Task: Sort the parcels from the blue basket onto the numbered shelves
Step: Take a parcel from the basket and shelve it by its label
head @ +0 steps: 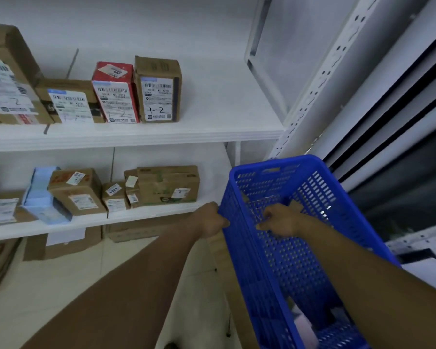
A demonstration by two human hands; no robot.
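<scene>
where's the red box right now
The red box stands on the upper shelf, left of centre in the head view, between a low brown box on its left and the taller brown box marked 1-2 on its right.

A parcel storeroom or pick-up point is indicated; white shelves (136, 137), carried on a perforated upright (320, 79), are lined with cardboard parcels (76, 190); barcoded shipping labels are stuck on them, one label (157, 98) being hand-marked "1-2"; further cartons (61, 244) are kept on the floor; a blue basket (287, 248) is seen alongside.
</scene>
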